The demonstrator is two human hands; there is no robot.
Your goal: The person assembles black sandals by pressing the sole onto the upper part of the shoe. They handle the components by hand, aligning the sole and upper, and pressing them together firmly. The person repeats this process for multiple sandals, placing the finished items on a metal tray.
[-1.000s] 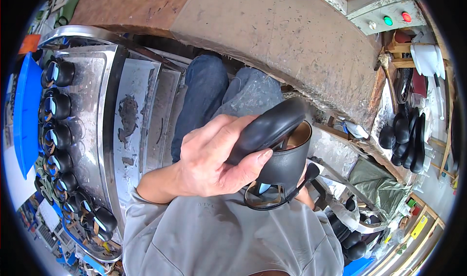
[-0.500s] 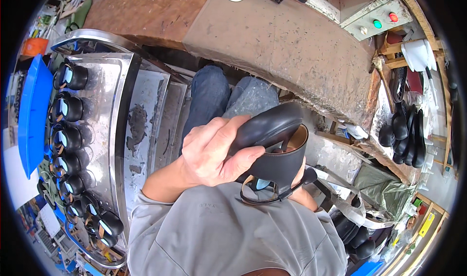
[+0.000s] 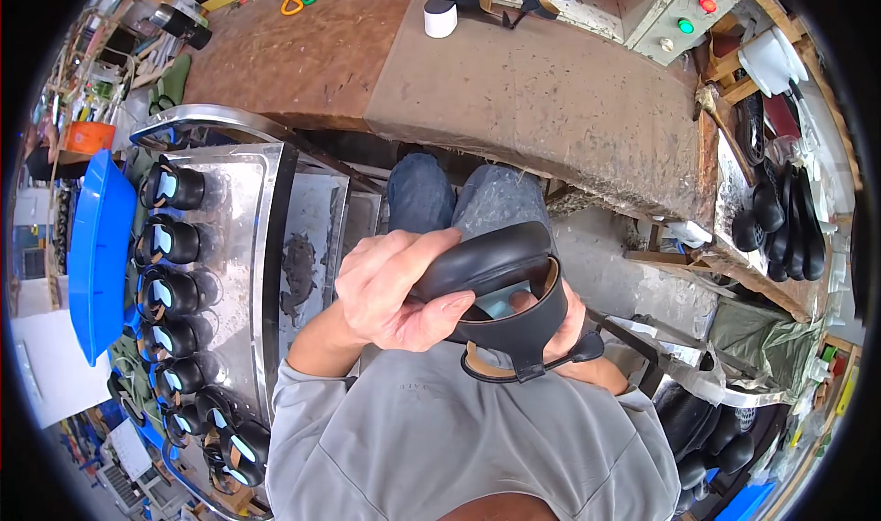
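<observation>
Both my hands hold a black sandal (image 3: 514,336) above my lap. My left hand (image 3: 390,291) wraps round its thick, rounded black part (image 3: 491,259), with the thumb underneath and the fingers over the top. A wide band curves below and to the right, and a thin strap with a tan lining hangs beneath it. Light blue shows inside the opening, where a fingertip is also visible. My right hand (image 3: 566,324) grips the band from its far right side; most of its fingers are hidden behind the sandal.
On my left, a metal tray cart (image 3: 240,273) carries several black sandals (image 3: 172,291) beside a blue plastic bin (image 3: 96,259). Ahead stands a brown workbench (image 3: 514,80) with a white-and-black container (image 3: 440,18) and orange-handled scissors (image 3: 292,3). Black soles (image 3: 797,227) hang at right.
The sandal has turned slightly, so its opening shows more light blue and a fingertip inside. Both hands keep their hold. The view has shifted, bringing the scissors on the bench into sight.
</observation>
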